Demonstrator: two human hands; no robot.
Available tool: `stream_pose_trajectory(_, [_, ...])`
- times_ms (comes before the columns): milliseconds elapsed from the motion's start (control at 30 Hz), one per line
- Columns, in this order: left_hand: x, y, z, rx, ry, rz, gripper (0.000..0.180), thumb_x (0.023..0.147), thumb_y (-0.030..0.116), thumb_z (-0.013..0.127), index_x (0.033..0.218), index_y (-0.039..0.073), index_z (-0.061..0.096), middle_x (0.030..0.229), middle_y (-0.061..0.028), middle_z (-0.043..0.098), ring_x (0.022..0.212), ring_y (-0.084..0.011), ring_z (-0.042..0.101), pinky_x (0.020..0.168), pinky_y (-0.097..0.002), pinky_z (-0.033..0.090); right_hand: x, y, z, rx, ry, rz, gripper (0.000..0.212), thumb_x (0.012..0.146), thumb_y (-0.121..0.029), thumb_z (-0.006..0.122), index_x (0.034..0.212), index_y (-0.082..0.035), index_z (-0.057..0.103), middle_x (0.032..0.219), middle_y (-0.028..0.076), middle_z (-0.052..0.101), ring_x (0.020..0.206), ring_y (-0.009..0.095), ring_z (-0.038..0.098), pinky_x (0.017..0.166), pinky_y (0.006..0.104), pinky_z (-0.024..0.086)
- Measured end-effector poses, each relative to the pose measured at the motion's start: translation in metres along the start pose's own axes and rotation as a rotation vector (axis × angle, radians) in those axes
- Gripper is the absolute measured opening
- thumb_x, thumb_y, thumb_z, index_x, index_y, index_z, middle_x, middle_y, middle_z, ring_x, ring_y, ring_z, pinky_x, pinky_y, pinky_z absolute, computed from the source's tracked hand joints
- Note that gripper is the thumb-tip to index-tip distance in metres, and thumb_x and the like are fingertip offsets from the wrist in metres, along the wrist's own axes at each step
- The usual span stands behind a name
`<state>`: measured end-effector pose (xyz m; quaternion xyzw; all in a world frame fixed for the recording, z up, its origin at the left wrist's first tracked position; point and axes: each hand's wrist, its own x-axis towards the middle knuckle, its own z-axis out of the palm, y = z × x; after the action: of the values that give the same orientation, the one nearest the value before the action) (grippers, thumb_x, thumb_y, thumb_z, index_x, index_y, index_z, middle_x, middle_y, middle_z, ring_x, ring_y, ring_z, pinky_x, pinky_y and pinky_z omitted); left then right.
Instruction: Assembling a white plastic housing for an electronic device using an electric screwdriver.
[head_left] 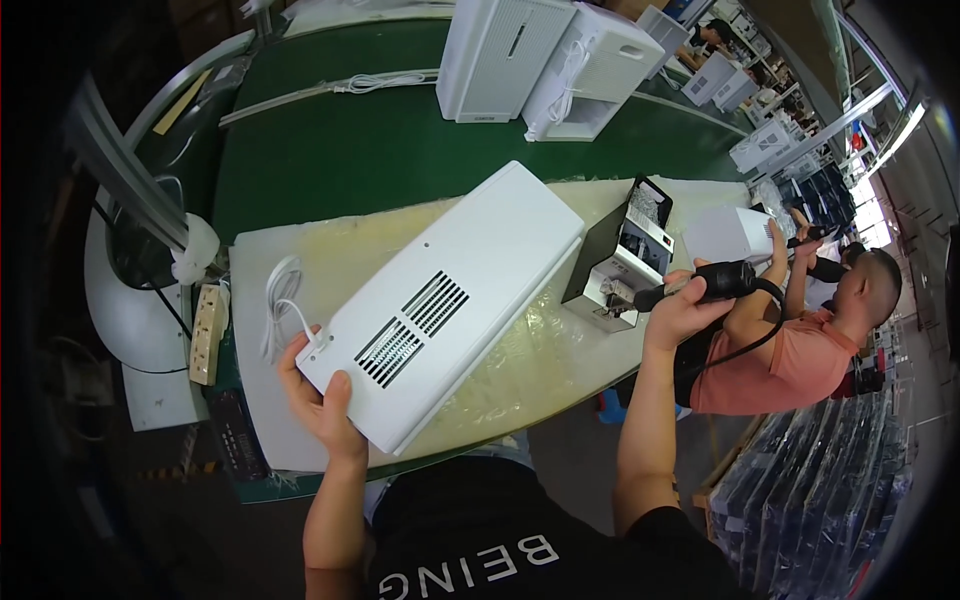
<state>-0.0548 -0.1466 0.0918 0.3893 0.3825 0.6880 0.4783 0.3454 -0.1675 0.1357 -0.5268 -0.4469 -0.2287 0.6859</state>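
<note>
A white box-shaped appliance (500, 235) with two slotted vents lies tilted across the padded bench top. My left hand (335, 415) grips its near-left corner, thumb on the upper face and fingers round the edge by the cord outlet. From that outlet a white power cord (283, 300) runs into a coil on the bench. My right hand (680, 318) is wrapped round a black electric screwdriver (728, 280) with a cable trailing from its rear. The screwdriver's front end is at a small metal screw feeder (605, 270) right of the appliance; its bit cannot be made out clearly.
Two upright white appliances (505, 60) stand on the green conveyor belt (330, 140) at the back. A power strip (207, 335) lies at the bench's left edge. On the right, a co-worker in an orange shirt (780, 365) handles another white unit (725, 235). Wrapped stacks (810, 490) stand behind.
</note>
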Motion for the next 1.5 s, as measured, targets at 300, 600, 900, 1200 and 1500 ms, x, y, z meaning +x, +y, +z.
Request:
stream_pose_trajectory(300, [-0.006,0.005,0.001,0.003,-0.004,-0.022,0.059,0.076,0.011,0.066,0.128,-0.001,0.039,0.126,-0.0164,0.044,0.115,-0.0236,0.047,0.101,-0.0371,0.037,0.007,-0.129,0.034,0.106,-0.180,0.274,0.058,0.098,-0.045,0.043,0.122,0.007,0.036,0.100,0.018,0.058,0.051,0.019,0.055,0.047,0.0281,0.045])
stream_pose_trajectory(600, [-0.009,0.009,0.003,-0.021,-0.050,0.032,0.055,0.076,0.006,0.065,0.125,0.002,0.041,0.127,-0.0131,0.043,0.114,-0.0212,0.047,0.100,-0.0343,0.037,0.009,-0.304,0.133,0.693,-0.470,0.141,0.069,0.096,-0.048,0.045,0.138,0.001,0.020,0.107,0.025,0.053,0.054,0.022,0.055,0.052,0.0316,0.049])
stream_pose_trajectory(900, [-0.006,0.003,0.002,-0.039,-0.078,0.070,0.053,0.077,0.006,0.066,0.124,0.002,0.041,0.125,-0.0133,0.043,0.113,-0.0201,0.047,0.098,-0.0339,0.037,-0.020,-0.311,0.176,0.725,-0.656,0.189,0.077,0.093,-0.064,0.038,0.140,-0.005,0.020,0.109,0.013,0.053,0.051,0.014,0.052,0.049,0.0239,0.047])
stream_pose_trajectory(1200, [-0.003,0.002,0.000,-0.015,-0.073,0.100,0.053,0.078,0.008,0.067,0.124,0.002,0.041,0.124,-0.0135,0.044,0.112,-0.0203,0.047,0.098,-0.0338,0.037,-0.024,-0.308,0.186,0.807,-0.641,0.230,0.076,0.093,-0.064,0.036,0.142,-0.008,0.021,0.110,0.013,0.053,0.052,0.014,0.052,0.049,0.0250,0.047])
stream_pose_trajectory(1500, [-0.004,0.004,0.001,-0.033,-0.061,0.080,0.053,0.077,0.009,0.067,0.124,0.003,0.042,0.123,-0.0125,0.044,0.111,-0.0194,0.047,0.097,-0.0334,0.037,-0.029,-0.299,0.191,0.738,-0.601,0.227,0.076,0.093,-0.063,0.038,0.143,-0.008,0.018,0.106,0.013,0.052,0.052,0.015,0.052,0.048,0.0268,0.046])
